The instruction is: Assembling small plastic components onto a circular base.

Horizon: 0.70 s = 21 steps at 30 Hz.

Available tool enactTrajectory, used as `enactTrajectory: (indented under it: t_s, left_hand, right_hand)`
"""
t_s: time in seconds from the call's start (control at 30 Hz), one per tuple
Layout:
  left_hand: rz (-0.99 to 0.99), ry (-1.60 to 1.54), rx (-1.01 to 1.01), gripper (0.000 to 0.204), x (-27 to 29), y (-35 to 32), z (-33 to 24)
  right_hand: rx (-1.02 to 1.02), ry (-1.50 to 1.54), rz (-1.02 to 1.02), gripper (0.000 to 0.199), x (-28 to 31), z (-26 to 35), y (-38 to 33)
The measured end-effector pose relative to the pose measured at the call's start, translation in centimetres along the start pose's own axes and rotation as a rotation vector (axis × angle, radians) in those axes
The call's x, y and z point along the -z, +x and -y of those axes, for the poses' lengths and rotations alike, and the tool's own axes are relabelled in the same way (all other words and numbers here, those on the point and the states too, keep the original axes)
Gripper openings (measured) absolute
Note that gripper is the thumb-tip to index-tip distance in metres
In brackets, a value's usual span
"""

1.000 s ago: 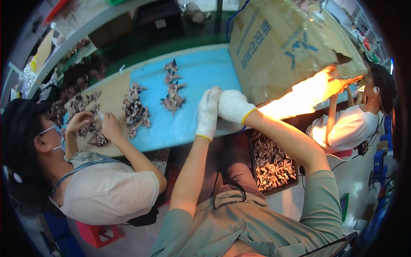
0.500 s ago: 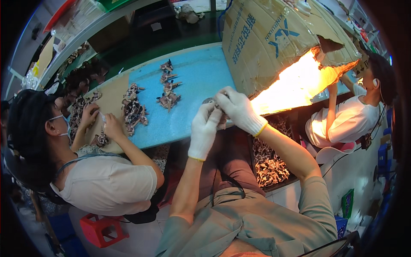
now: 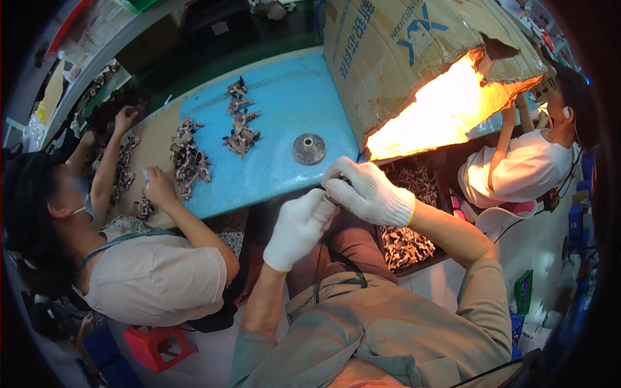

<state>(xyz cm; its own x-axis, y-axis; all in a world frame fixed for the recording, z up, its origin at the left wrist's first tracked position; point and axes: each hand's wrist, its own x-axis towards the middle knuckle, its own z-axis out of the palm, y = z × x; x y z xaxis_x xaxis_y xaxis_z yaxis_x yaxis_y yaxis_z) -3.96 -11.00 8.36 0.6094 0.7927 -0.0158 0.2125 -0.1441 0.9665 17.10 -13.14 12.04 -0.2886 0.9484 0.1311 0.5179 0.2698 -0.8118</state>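
My left hand [image 3: 301,226], in a white knit glove, is closed near the front edge of the blue foam-like mat [image 3: 278,97]. My right hand [image 3: 372,192], gloved the same way, is closed against its fingertips. Whatever the fingers pinch between them is hidden. Just beyond my hands, a round grey metal disc [image 3: 309,154] with a short hollow post lies on the mat. Farther left on the mat are a small row of brownish-pink figure-like pieces [image 3: 242,126] and a thicker pile of similar pieces [image 3: 189,158].
A large cardboard box [image 3: 394,64] with a torn, brightly lit opening stands at the right. Below it sits a bin of small pieces [image 3: 407,246]. One co-worker [image 3: 155,278] works close on my left, another [image 3: 517,161] at the right. A red stool [image 3: 158,346] stands at lower left.
Both my hands have drawn back toward me, still together, leaving the metal disc in full view. The left co-worker's far hand has lifted away toward the back. The view has shifted slightly.
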Motion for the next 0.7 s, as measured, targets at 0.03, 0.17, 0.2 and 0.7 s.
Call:
enactTrajectory:
  t_s: [0.03, 0.17, 0.2, 0.7]
  left_hand:
    - [-0.108, 0.562, -0.271, 0.022, -0.5, -0.4, 0.1]
    - [0.000, 0.883, -0.230, 0.029, -0.1, -0.1, 0.6]
    - [0.007, 0.888, -0.223, 0.029, -0.2, -0.2, 1.5]
    - [-0.281, -0.263, 0.126, 0.026, -3.3, 0.6, 3.3]
  right_hand:
    - [-0.175, 0.191, -0.028, 0.028, -1.1, -0.6, -0.8]
    - [-0.607, 0.715, -0.062, 0.028, -3.3, -2.2, -1.3]
    - [-0.647, 0.631, -0.011, 0.027, -3.4, -2.8, -1.1]
    - [-0.184, -0.022, -0.214, 0.035, -3.7, -4.6, -0.9]
